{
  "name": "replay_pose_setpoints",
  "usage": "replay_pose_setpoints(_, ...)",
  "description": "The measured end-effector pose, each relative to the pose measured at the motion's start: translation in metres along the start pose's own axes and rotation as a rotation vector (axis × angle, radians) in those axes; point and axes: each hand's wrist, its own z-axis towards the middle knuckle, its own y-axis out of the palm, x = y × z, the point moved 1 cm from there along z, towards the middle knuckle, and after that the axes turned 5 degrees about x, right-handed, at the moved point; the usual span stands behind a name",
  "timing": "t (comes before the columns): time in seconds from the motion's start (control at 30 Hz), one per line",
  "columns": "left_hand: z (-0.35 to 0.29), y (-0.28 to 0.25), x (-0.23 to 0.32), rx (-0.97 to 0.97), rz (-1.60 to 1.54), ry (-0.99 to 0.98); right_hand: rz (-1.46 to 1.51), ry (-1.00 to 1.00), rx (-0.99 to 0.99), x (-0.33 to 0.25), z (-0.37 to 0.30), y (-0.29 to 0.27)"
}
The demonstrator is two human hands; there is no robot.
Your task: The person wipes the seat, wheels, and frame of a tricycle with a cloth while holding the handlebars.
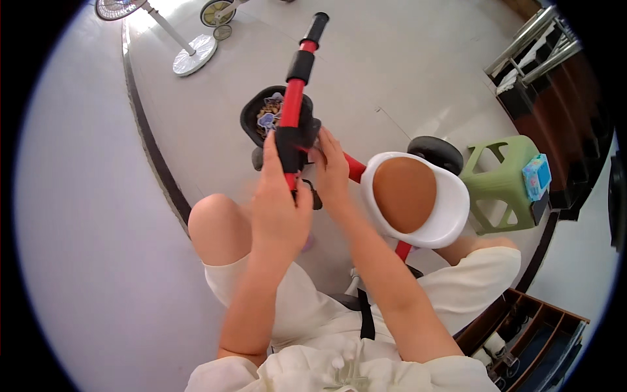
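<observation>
A child's tricycle stands before my knees, with a red handlebar point(292, 101) running away from me to a black grip point(317, 29). My left hand point(279, 202) is closed round the near part of the bar, thumb on one side and fingers along the other. Against the black centre clamp point(287, 150) my right hand point(333, 171) presses with its fingers, holding the bar's middle from the right; some fingertips are hidden. A black basket point(247, 121) behind the bar holds small brown pieces and purple shapes. To the right sits the white seat point(450, 212) with a brown pad point(405, 195).
A green plastic stool point(499, 173) with a blue packet point(537, 176) stands right of the seat. Dark steps with a metal rail point(535, 42) rise at far right. A fan base point(196, 55) is at far left, beside the wall. A wooden compartment box point(548, 313) lies lower right.
</observation>
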Motion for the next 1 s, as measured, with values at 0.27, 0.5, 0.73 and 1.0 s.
replay_pose_setpoints(0.27, -0.004, 0.014, 0.007, 0.014, -0.105, 0.025, -0.468, -0.206, 0.077, 0.023, -0.015, -0.029)
replay_pose_setpoints(0.5, -0.005, 0.034, 0.017, -0.067, -0.154, -0.045, -0.563, -0.021, 0.116, 0.041, -0.013, -0.027)
replay_pose_setpoints(0.73, -0.008, 0.038, 0.012, -0.063, -0.133, -0.013, -0.785, -0.325, -0.119, 0.016, -0.048, -0.033)
replay_pose_setpoints(1.0, -0.005, 0.033, 0.017, -0.082, -0.188, -0.062, -0.858, -0.226, -0.013, 0.036, -0.052, -0.039)
